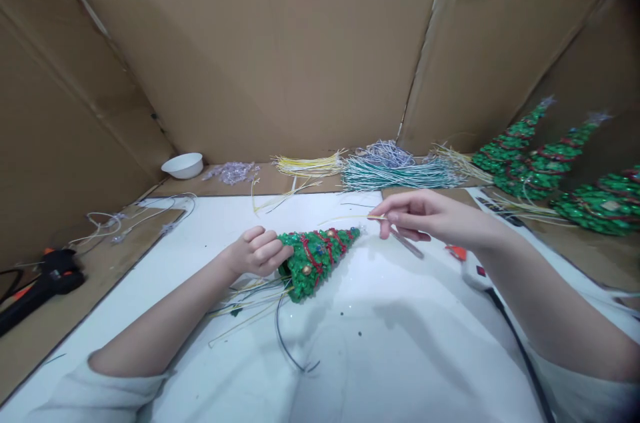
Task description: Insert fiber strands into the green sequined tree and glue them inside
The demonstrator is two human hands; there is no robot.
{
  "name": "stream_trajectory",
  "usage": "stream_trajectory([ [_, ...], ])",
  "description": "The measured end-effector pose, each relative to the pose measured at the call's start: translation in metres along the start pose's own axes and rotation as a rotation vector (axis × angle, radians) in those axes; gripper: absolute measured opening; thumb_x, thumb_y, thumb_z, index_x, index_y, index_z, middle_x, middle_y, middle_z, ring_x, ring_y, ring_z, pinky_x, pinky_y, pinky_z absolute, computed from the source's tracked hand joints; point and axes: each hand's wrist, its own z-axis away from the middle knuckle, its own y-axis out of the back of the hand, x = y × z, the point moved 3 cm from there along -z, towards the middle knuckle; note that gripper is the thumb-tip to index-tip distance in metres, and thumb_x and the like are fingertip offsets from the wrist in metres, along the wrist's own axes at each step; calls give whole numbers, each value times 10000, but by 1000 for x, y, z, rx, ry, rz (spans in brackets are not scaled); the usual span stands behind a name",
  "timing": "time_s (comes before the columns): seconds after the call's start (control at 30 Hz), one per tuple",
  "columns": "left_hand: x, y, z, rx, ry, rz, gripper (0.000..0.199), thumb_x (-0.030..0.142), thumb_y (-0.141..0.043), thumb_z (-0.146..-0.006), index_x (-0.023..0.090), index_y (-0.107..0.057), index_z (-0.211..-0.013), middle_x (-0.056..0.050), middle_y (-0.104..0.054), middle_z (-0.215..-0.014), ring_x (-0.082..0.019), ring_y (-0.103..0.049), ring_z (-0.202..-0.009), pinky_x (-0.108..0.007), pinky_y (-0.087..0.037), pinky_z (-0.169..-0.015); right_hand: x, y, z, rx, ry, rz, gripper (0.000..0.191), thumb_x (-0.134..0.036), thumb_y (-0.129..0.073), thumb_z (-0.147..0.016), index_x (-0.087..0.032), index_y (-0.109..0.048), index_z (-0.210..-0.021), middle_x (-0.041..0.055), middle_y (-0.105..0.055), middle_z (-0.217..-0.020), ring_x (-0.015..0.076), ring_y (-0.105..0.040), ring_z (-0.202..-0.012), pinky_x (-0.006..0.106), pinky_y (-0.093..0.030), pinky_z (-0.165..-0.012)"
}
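Observation:
A small green beaded Christmas tree [320, 260] with red garland lies on its side on the white table, its tip pointing right. My left hand [263, 251] is closed round its base edge. Yellow and grey wires [250, 300] trail from the open base, and a dark wire curves toward me. Just right of the tip, my right hand [415, 215] pinches a thin yellow wire [350, 217] between thumb and fingers. A slim greyish tool [409, 245], perhaps tweezers, slants down from the same hand; its kind is hard to make out.
Along the back lie yellow wires [310, 165], teal wires [400, 175], clear pieces [234, 172] and a white bowl [183, 166]. Finished-looking trees [545, 166] stand and lie at right. A black glue gun [47, 283] is at left, a power strip [475, 271] beneath my right forearm. Cardboard walls [300, 56] surround the table.

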Motion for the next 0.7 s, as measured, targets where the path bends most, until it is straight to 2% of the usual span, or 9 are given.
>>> stream_trajectory([
  [0.07,5,6,-5,117,-132,-26,141,128,-489,-817,262,-532,-827,47,-455,-602,-100,-469,-555,-269,-333,-560,-3,-5,0,1,-13,36,278,-353,-495,-844,-205,-621,-1043,19,-617,-854,58,-424,-494,200,-337,-423],
  [0.13,8,10,-9,200,-202,-68,164,79,-493,-800,234,-542,-824,27,-482,-646,-108,-490,-603,-270,-359,-587,-7,-12,-1,22,0,99,267,-364,-483,-850,-196,-640,-986,1,-573,-773,54,-392,-488,195,-312,-421],
  [0.23,13,15,-12,240,-229,-127,166,58,-501,-791,211,-564,-799,3,-504,-685,-121,-504,-655,-272,-390,-619,-11,-23,-4,30,59,153,293,-407,-506,-837,-163,-668,-850,-10,-510,-648,65,-363,-514,199,-279,-440],
  [0.33,17,19,-12,235,-235,-168,159,60,-538,-779,207,-591,-805,-8,-523,-713,-125,-515,-682,-269,-408,-641,-13,-34,-7,21,86,133,290,-392,-513,-837,-152,-672,-801,-3,-527,-633,72,-382,-540,205,-284,-464],
  [0.5,21,23,-1,160,-230,-259,204,58,-609,-747,198,-620,-895,-10,-555,-725,-122,-522,-688,-261,-422,-672,-12,-45,-8,-4,80,40,268,-276,-462,-856,-165,-649,-1012,19,-614,-741,77,-431,-547,199,-327,-460],
  [0.6,22,26,10,171,-164,-234,244,102,-669,-721,217,-595,-923,-2,-593,-753,-117,-544,-679,-252,-432,-675,-13,-45,-6,104,120,63,248,-248,-467,-844,-169,-659,-978,28,-627,-795,99,-503,-641,214,-371,-524],
  [0.7,27,33,15,255,-5,-151,280,111,-675,-719,232,-550,-940,0,-598,-759,-127,-569,-680,-255,-445,-664,-17,-46,-5,215,148,129,213,-273,-493,-836,-181,-673,-905,29,-643,-818,125,-545,-726,243,-398,-610],
])
